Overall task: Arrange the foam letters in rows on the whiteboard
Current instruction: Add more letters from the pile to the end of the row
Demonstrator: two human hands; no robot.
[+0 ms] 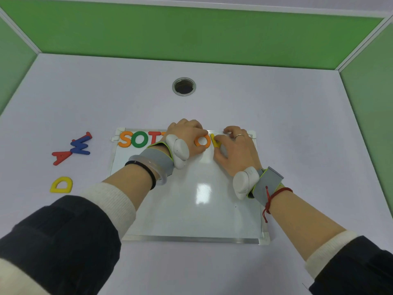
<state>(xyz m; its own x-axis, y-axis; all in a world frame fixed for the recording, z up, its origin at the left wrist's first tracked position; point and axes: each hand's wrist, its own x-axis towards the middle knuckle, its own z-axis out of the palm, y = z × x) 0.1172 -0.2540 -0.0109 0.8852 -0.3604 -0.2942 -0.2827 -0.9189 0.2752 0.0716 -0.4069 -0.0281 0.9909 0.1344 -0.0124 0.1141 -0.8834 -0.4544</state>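
Observation:
The whiteboard [191, 209] lies flat in front of me. Along its top edge stand an orange S [125, 139], a green O [139, 139] and an orange T [154, 136], then letters hidden under my left hand [187, 137]. That hand rests on the row with fingertips on an orange O [202, 141]. My right hand [234, 150] pinches a yellow letter [215, 141] just right of the orange O, most of it hidden. Off the board to the left lie a blue W [80, 146], a red A [61, 157], a red letter [86, 136] and a yellow D [61, 185].
A round metal-rimmed cable hole [184, 86] sits in the desk beyond the board. Green partition walls [191, 35] enclose the desk at the back and both sides. White sensor units are strapped to both wrists.

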